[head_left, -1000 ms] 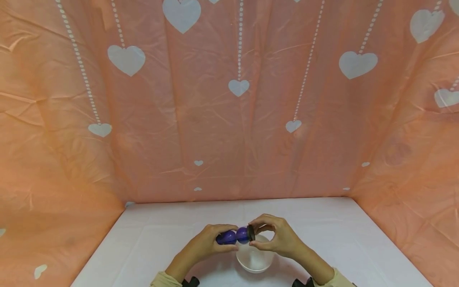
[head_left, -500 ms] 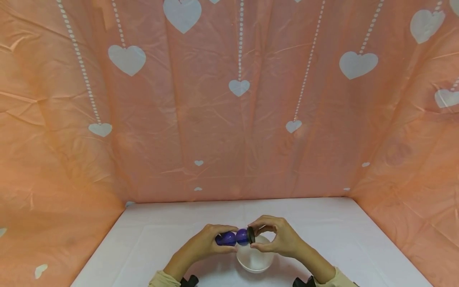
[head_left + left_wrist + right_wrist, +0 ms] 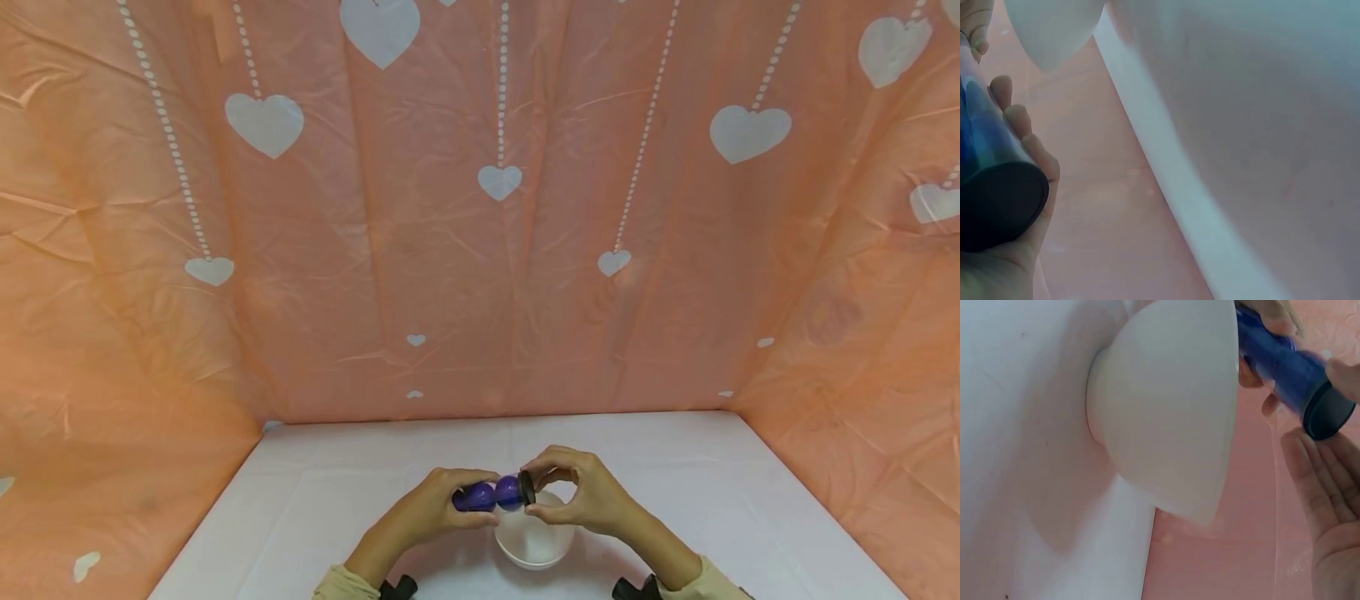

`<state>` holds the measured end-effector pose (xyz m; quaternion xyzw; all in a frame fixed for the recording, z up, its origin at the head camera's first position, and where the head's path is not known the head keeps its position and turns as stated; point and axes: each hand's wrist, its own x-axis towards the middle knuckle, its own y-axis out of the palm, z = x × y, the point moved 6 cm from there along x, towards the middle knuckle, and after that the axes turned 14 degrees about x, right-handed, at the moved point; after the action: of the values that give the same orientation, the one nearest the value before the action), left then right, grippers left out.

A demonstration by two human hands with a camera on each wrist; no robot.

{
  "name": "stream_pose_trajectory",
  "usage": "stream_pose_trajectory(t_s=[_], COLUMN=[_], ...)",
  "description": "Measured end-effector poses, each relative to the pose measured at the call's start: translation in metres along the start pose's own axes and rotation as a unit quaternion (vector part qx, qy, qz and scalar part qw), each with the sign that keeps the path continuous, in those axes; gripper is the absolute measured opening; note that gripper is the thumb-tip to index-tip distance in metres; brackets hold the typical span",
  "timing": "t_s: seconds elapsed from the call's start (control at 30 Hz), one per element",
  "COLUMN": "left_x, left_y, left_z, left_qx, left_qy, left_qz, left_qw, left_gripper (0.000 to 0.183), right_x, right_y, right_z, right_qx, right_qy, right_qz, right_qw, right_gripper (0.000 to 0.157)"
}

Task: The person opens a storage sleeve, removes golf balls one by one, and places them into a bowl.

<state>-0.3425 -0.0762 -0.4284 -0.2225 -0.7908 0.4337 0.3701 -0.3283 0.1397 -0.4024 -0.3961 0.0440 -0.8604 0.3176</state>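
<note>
A purple-blue hourglass (image 3: 507,493) with a narrow waist and dark end caps lies roughly level in the air, over the left part of a white bowl (image 3: 534,546). My left hand (image 3: 442,502) grips its left half, thumb on the near side and fingers on the far side. At the other end, my right hand (image 3: 585,493) pinches the dark cap between thumb and fingers. In the left wrist view the dark end disc of the hourglass (image 3: 1002,203) rests by the left palm. The right wrist view shows the right fingertips touching the rim of the opposite cap (image 3: 1330,412).
The bowl stands upright on a white-covered table (image 3: 337,467). Orange-pink sheeting (image 3: 450,292) printed with white hearts hangs behind and along both sides. Black wrist mounts (image 3: 636,588) sit below the forearms near the table's front.
</note>
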Motion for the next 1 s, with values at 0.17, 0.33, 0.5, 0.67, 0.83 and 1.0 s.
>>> stream_pose_trajectory(t_s=[0.17, 0.33, 0.5, 0.67, 0.83, 1.0], left_x=[0.0002, 0.0000, -0.0004, 0.0003, 0.0003, 0.0001], left_y=[0.0003, 0.0004, 0.0002, 0.0017, 0.0010, 0.0000], left_z=[0.0017, 0.0020, 0.0013, 0.0007, 0.0018, 0.0024], left_qx=[0.015, 0.015, 0.005, -0.006, 0.003, 0.011], left_qy=[-0.019, -0.023, -0.009, -0.008, -0.024, -0.035], left_qz=[-0.004, -0.003, -0.002, 0.000, -0.007, -0.011], left_qw=[0.9997, 0.9996, 0.9999, 1.0000, 0.9997, 0.9993], left_gripper=[0.052, 0.052, 0.052, 0.051, 0.052, 0.053], right_x=[0.0009, 0.0007, -0.0003, -0.0011, 0.0000, -0.0002], right_y=[0.0011, 0.0008, -0.0011, -0.0025, -0.0032, -0.0018], right_z=[0.0014, 0.0008, -0.0015, -0.0025, -0.0019, -0.0013], right_qx=[-0.026, -0.020, 0.006, 0.010, -0.009, -0.020], right_qy=[0.000, 0.002, 0.008, 0.007, -0.004, -0.013], right_qz=[-0.019, -0.013, 0.006, 0.012, -0.007, -0.019], right_qw=[0.999, 1.000, 1.000, 1.000, 1.000, 1.000], right_gripper=[0.039, 0.040, 0.041, 0.041, 0.042, 0.043])
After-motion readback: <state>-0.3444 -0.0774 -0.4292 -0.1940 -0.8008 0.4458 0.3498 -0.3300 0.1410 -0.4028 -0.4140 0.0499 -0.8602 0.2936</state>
